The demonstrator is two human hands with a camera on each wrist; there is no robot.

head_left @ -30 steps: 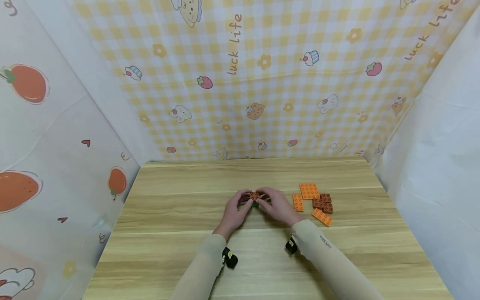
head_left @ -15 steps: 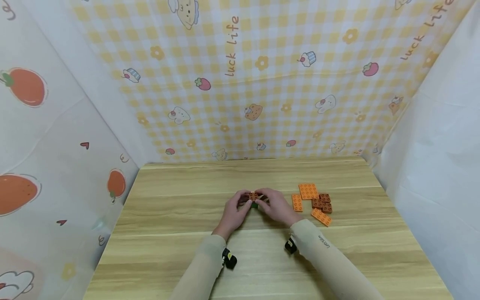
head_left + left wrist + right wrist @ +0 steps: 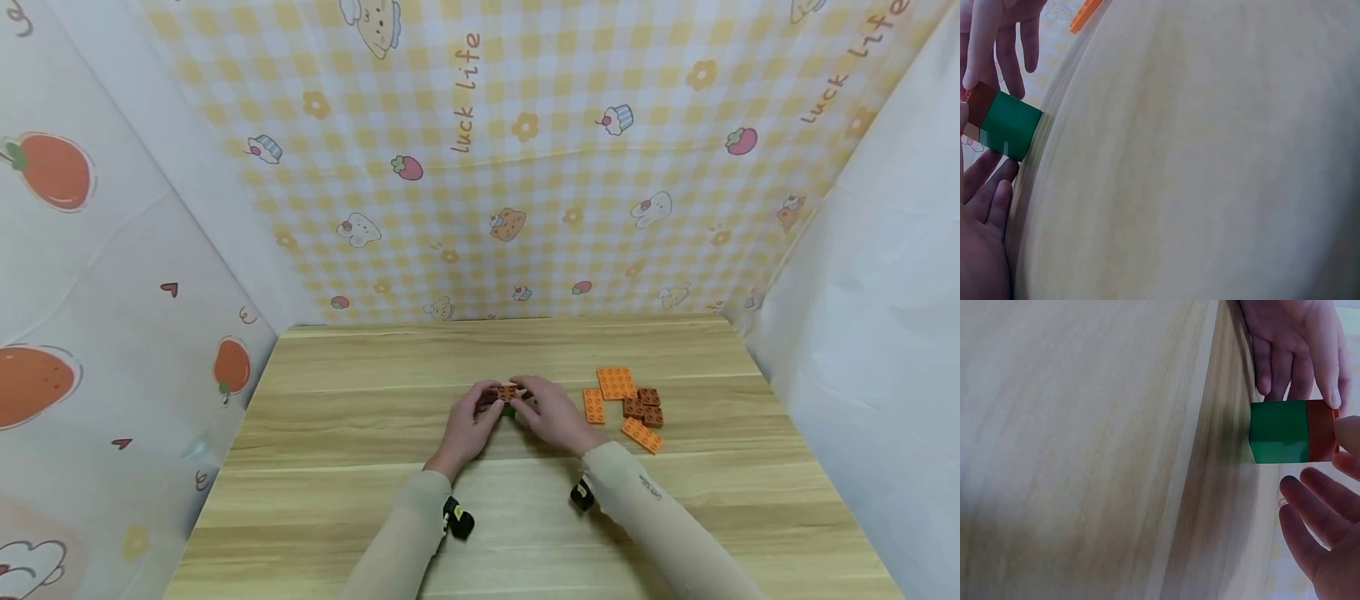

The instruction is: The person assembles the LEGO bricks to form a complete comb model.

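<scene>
A brown brick [image 3: 507, 393] sits on top of a taller green block [image 3: 1010, 126], which stands on the table near its middle. From the left side, my left hand [image 3: 470, 421] pinches the brown brick with thumb and index finger. My right hand [image 3: 555, 412] has its thumb and index finger on the brick's other side. In the right wrist view the brown brick [image 3: 1321, 431] lies flush against the green block [image 3: 1279, 431]. The remaining fingers of both hands spread around the block, partly hidden in the head view.
Right of my hands lie a square orange plate [image 3: 617, 383], two narrower orange plates, one upright [image 3: 594, 406] and one slanted [image 3: 642, 435], and a cluster of brown bricks [image 3: 643, 407]. A checked cloth [image 3: 525, 183] hangs behind the wooden table [image 3: 337, 467], with white sheets at both sides.
The head view shifts very slightly. Both hands stay at the brown brick and the stack keeps its place.
</scene>
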